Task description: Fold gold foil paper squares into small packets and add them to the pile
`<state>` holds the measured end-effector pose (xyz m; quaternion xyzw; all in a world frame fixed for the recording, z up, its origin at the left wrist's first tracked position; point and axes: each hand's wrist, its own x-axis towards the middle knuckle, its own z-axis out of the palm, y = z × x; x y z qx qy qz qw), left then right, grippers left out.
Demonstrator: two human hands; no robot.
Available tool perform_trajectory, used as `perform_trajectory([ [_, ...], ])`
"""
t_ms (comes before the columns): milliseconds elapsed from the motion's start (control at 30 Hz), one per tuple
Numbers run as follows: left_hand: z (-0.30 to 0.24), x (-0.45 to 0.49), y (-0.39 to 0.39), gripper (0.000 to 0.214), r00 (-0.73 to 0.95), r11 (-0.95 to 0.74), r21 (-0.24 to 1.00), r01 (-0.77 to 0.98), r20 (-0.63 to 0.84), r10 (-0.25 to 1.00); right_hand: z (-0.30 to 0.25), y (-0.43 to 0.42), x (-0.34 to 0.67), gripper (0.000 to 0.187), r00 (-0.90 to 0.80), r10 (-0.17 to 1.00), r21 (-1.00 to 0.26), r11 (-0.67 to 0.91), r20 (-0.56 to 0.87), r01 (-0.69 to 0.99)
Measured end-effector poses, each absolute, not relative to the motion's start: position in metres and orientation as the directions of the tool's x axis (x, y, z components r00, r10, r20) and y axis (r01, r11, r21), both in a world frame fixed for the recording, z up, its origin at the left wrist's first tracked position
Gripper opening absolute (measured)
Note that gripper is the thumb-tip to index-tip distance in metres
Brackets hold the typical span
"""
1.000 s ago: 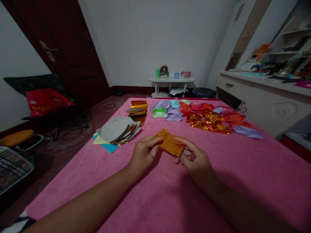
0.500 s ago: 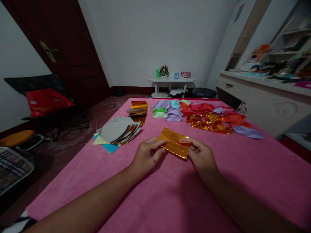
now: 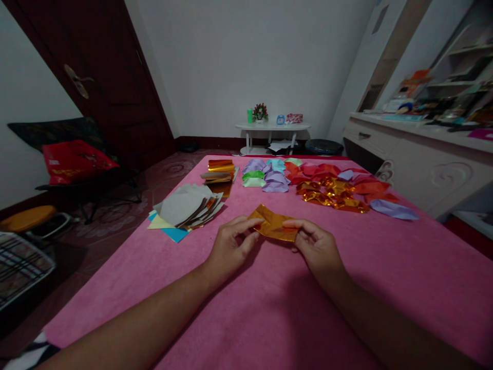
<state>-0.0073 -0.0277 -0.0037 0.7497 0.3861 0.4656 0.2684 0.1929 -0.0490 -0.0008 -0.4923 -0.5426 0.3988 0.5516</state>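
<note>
A folded sheet of gold foil paper (image 3: 274, 226) is held just above the pink tablecloth (image 3: 269, 308), tilted nearly flat. My left hand (image 3: 231, 249) pinches its left end and my right hand (image 3: 316, 247) pinches its right end. Both hands are closed on the sheet, near the middle of the table.
A fanned stack of flat paper sheets (image 3: 187, 208) lies to the left. Behind are a small pile of gold sheets (image 3: 220, 170), folded pastel paper shapes (image 3: 265, 177), and red and gold folded pieces (image 3: 331, 187). A lilac piece (image 3: 393, 209) lies at the right. A white cabinet (image 3: 423, 164) stands right of the table.
The gold sheet has been lowered and tipped flatter toward the cloth. Both hands have shifted slightly with it and keep their pinch on its ends.
</note>
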Motion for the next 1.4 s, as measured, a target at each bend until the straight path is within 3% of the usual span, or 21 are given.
perform_trajectory([
  [433,-0.0001,-0.0051,-0.03,0.028,0.262,-0.546,0.79,0.278,0.484,0.835,-0.0037,-0.0478,0.1878,0.025,0.072,0.99,-0.99,0.128,0.124,-0.051],
  [1167,-0.0012,-0.0047,-0.0275,0.028,0.258,-0.543,0.784,0.303,0.481,0.838,-0.0019,-0.05,0.1867,0.023,0.043,0.989,-0.99,0.137,0.139,0.041],
  [1400,0.0004,-0.0046,-0.0285,0.028,0.252,-0.566,0.771,0.293,0.509,0.823,-0.003,-0.0482,0.1873,0.034,0.131,0.978,-0.986,0.165,0.163,-0.005],
])
